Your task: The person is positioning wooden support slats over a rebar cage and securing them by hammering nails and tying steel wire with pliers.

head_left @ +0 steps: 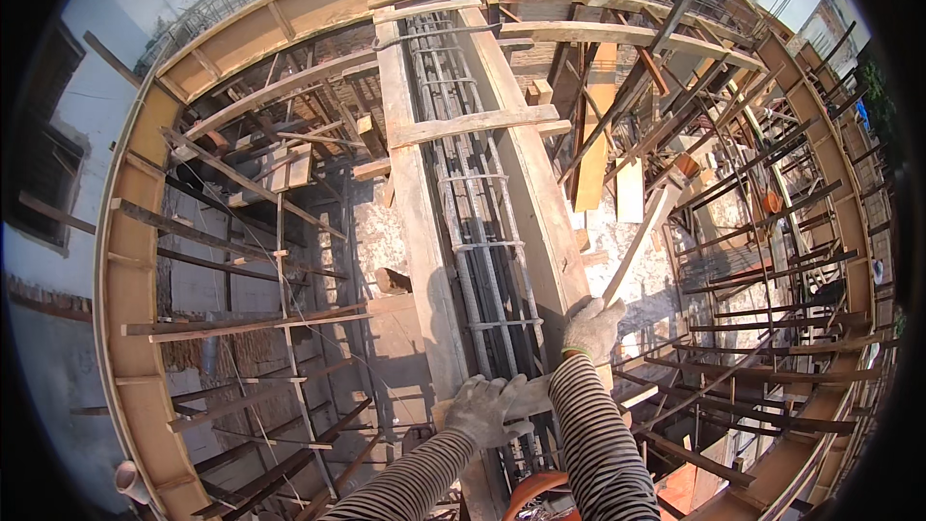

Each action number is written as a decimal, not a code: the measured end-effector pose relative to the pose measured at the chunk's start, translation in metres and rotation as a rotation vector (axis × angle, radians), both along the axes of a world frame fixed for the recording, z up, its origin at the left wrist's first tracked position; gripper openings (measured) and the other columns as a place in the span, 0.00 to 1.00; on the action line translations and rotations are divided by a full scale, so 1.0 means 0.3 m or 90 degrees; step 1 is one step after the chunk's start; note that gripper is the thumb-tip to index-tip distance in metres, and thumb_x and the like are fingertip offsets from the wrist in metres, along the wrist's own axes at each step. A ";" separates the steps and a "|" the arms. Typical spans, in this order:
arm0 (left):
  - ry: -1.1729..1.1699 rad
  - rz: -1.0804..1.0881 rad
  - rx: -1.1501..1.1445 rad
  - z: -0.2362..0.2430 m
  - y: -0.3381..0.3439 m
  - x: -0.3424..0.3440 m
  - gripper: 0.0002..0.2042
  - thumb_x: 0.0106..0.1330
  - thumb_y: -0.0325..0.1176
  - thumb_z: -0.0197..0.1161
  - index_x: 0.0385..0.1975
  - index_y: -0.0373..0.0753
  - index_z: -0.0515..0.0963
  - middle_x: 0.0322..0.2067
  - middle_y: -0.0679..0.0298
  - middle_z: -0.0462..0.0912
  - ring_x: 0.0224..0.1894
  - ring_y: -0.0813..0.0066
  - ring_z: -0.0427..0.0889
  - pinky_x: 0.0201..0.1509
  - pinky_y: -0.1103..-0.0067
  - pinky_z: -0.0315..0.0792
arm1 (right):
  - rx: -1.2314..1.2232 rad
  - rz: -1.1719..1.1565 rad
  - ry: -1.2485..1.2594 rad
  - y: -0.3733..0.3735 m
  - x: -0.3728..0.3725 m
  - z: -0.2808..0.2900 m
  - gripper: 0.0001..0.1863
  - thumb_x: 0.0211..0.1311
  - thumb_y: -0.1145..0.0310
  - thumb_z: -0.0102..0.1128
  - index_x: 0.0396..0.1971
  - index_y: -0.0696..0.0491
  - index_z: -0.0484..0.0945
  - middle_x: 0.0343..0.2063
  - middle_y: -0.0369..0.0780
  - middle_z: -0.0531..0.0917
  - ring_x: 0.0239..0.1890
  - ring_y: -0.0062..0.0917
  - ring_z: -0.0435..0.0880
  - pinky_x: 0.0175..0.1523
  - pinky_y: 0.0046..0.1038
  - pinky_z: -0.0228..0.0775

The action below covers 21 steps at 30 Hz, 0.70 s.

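A long wooden beam form [422, 193] runs away from me, with a cage of steel rebar [479, 222] lying inside it. My left hand [485, 408], in a grey work glove, presses on a short wooden cross strip [536, 394] laid over the form near me. My right hand [591, 327], also gloved, rests on top of the form's right side board [540, 203], fingers spread. Both forearms wear striped sleeves.
Cross strips [473, 123] span the form further on. Open drops lie on both sides, crossed by wooden props and scaffold poles [260, 323]. Curved perimeter formwork [125, 260] rings the site. An orange object [532, 492] sits below my arms.
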<state>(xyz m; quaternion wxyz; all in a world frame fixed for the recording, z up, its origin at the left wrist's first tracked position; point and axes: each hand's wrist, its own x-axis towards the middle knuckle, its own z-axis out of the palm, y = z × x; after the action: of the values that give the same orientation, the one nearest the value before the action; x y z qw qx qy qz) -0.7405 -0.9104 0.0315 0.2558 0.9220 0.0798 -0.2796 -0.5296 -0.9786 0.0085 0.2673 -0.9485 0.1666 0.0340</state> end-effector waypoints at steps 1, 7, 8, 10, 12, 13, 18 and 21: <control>-0.001 0.006 -0.009 -0.009 0.013 -0.005 0.50 0.67 0.71 0.59 0.81 0.45 0.52 0.66 0.53 0.74 0.70 0.55 0.72 0.81 0.58 0.53 | -0.022 -0.017 0.013 0.014 0.003 0.018 0.29 0.78 0.53 0.47 0.68 0.59 0.65 0.50 0.63 0.83 0.53 0.59 0.84 0.60 0.53 0.73; -0.162 0.688 -0.076 -0.046 0.494 0.360 0.51 0.66 0.66 0.65 0.80 0.40 0.51 0.66 0.45 0.75 0.67 0.50 0.77 0.73 0.61 0.65 | -0.064 -0.050 -0.043 -0.029 0.054 -0.036 0.32 0.77 0.52 0.46 0.71 0.58 0.63 0.54 0.62 0.81 0.56 0.59 0.82 0.60 0.54 0.72; -0.097 0.813 -0.181 -0.045 0.629 0.442 0.49 0.66 0.64 0.66 0.78 0.38 0.55 0.64 0.44 0.78 0.64 0.50 0.80 0.70 0.62 0.69 | -0.057 -0.059 -0.036 -0.022 0.051 -0.053 0.32 0.77 0.51 0.47 0.70 0.58 0.63 0.55 0.61 0.81 0.55 0.59 0.82 0.59 0.54 0.73; -0.038 0.930 -0.143 -0.001 0.819 0.597 0.45 0.64 0.61 0.70 0.72 0.34 0.65 0.59 0.43 0.83 0.61 0.52 0.84 0.66 0.65 0.76 | -0.058 -0.063 -0.052 -0.013 0.042 -0.079 0.31 0.77 0.51 0.47 0.69 0.57 0.65 0.55 0.60 0.82 0.55 0.58 0.83 0.58 0.55 0.73; -0.003 0.885 -0.034 0.002 0.928 0.645 0.44 0.63 0.61 0.70 0.70 0.32 0.69 0.57 0.43 0.84 0.60 0.52 0.85 0.65 0.66 0.78 | -0.061 -0.071 -0.044 0.075 0.017 0.007 0.30 0.76 0.52 0.47 0.67 0.57 0.68 0.56 0.59 0.81 0.56 0.57 0.83 0.58 0.53 0.74; 0.033 0.853 -0.045 -0.029 0.980 0.636 0.45 0.63 0.61 0.70 0.72 0.32 0.66 0.59 0.43 0.82 0.59 0.51 0.85 0.65 0.65 0.78 | -0.057 -0.064 -0.068 0.101 0.016 -0.011 0.30 0.76 0.52 0.47 0.67 0.58 0.68 0.56 0.59 0.81 0.56 0.57 0.83 0.59 0.53 0.73; 0.056 0.901 0.005 -0.028 0.986 0.637 0.48 0.64 0.63 0.66 0.75 0.35 0.57 0.63 0.45 0.78 0.59 0.48 0.85 0.65 0.63 0.79 | -0.106 -0.009 -0.130 0.003 0.020 -0.127 0.33 0.78 0.48 0.47 0.65 0.64 0.71 0.58 0.59 0.79 0.60 0.56 0.79 0.64 0.51 0.71; 0.015 0.894 -0.022 -0.022 0.957 0.719 0.47 0.65 0.61 0.66 0.75 0.36 0.56 0.64 0.45 0.76 0.63 0.50 0.83 0.65 0.61 0.79 | -0.155 -0.075 -0.170 -0.113 0.078 -0.152 0.33 0.78 0.48 0.46 0.65 0.64 0.70 0.57 0.60 0.78 0.59 0.55 0.80 0.64 0.51 0.71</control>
<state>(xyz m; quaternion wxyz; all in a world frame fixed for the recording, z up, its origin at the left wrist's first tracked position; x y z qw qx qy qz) -0.5247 -0.6233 0.0250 0.3894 0.6449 0.6549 -0.0596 -0.5062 -1.0125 -0.0370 0.1717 -0.9585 0.1881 -0.1283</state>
